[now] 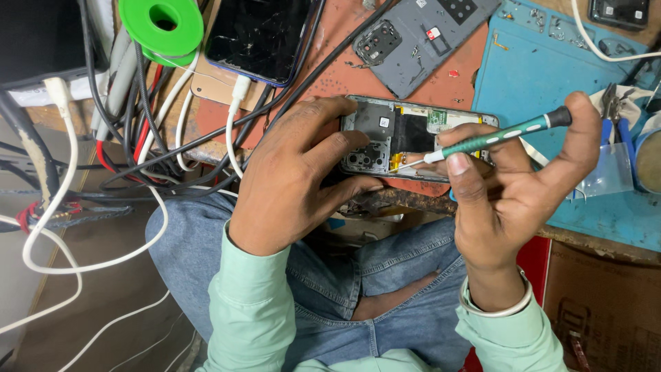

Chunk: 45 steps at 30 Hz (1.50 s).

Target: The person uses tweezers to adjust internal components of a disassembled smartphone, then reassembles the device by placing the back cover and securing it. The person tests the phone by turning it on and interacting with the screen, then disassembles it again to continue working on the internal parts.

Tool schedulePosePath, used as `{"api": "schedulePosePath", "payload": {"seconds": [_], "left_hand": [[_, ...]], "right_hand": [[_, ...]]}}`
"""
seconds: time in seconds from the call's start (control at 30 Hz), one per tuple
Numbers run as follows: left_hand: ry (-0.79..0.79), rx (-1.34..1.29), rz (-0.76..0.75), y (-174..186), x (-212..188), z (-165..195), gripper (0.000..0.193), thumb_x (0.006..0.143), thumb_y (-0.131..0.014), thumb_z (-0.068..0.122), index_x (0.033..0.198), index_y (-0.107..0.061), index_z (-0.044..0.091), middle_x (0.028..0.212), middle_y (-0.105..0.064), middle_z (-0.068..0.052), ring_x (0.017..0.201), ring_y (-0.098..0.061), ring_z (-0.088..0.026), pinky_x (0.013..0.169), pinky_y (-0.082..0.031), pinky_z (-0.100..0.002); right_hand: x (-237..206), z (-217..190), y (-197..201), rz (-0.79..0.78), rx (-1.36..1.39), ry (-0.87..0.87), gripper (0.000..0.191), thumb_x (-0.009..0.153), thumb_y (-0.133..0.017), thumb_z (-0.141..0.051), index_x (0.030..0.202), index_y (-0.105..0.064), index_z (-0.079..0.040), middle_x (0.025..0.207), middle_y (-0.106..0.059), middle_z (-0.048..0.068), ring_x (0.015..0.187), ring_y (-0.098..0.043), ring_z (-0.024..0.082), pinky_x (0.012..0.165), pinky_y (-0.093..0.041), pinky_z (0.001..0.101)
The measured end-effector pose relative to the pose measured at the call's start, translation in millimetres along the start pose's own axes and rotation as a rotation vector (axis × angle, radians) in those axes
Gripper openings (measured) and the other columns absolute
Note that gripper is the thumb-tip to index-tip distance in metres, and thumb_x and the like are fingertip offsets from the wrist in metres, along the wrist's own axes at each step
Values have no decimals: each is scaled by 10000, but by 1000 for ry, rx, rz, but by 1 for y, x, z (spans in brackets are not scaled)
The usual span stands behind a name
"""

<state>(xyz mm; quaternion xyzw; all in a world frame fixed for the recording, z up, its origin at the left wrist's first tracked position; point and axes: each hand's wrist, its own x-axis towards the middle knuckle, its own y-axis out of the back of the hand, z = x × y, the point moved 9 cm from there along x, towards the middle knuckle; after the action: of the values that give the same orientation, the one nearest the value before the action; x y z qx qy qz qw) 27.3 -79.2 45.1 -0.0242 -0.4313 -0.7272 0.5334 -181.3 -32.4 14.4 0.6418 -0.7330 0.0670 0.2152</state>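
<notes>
Two hands: both working on one opened phone (413, 141), back cover off, lying at bench edge.
Left hand (296, 179): fingers curling over the phone's camera end, thumb pressing its near edge, pinning it flat.
Right hand (509, 186): fingers closing narrow on a green-handled screwdriver (496, 138); handle end sitting against the thumb side, index fingertip resting on the shaft.
Tip: touching inside the phone just ahead of the right index fingertip, beside the yellow flex; exact screw too small to tell.
Doing it well (judgement): keeping the driver square to the screw, pressing lightly, turning with fingertips only, left hand holding the frame dead steady so the tip is not slipping onto the flex.
Beyond left fingers: grey back cover (420, 34) lying apart on red mat (330, 76); cracked dark phone (258, 38) with white cable (237, 117) plugged in.
Beyond right thumb: blue mat (551, 76) holding small parts.
Far past left knuckles: green spool (162, 24), tangled cables.
</notes>
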Motion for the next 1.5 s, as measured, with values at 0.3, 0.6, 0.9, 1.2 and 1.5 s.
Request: {"api": "schedulePosePath", "payload": {"seconds": [0.3, 0.6, 0.9, 1.2, 1.5], "left_hand": [[-6, 4, 6, 0, -2, 1, 470, 800, -891, 277, 1143, -679, 36, 1322, -612, -160, 1200, -612, -361, 1009, -507, -452], [-7, 1, -1, -1, -2, 0, 474, 808, -890, 282, 1145, -674, 29, 1331, -611, -168, 1196, -612, -364, 1004, -510, -451], [-6, 13, 0, -2, -2, -1, 479, 799, -897, 273, 1152, -679, 34, 1332, -609, -161, 1217, -611, -363, 1014, -510, -449], [4, 8, 1, -8, 6, 7, 494, 792, -910, 262, 1163, -680, 31, 1329, -613, -157, 1222, -621, -365, 1015, -523, -448], [65, 37, -53, -23, 21, 15, 477, 749, -892, 219, 1143, -692, 41, 1313, -620, -153, 1215, -624, -356, 990, -526, -432]], "right_hand": [[-8, 5, -2, -48, -96, 70, 733, 1237, -593, 29, 1622, -49, -274, 1178, -674, 240, 1018, -690, 224, 889, -640, 328], [-7, -2, -3, -72, -175, 86, 744, 1223, -596, 3, 1607, -28, -287, 1167, -671, 243, 962, -701, 220, 766, -601, 254], [10, -47, -34, -247, -249, 291, 723, 1112, -647, 36, 1588, -148, -181, 1205, -634, 239, 1035, -716, 263, 850, -622, 296], [30, -58, -38, -343, -291, 266, 749, 989, -737, 32, 1530, -231, -82, 1271, -617, 234, 1081, -743, 251, 879, -665, 320], [30, -68, -22, -341, -517, 417, 798, 1031, -756, -43, 1617, -225, -144, 1197, -669, 134, 1058, -742, 250, 845, -649, 335]]}}
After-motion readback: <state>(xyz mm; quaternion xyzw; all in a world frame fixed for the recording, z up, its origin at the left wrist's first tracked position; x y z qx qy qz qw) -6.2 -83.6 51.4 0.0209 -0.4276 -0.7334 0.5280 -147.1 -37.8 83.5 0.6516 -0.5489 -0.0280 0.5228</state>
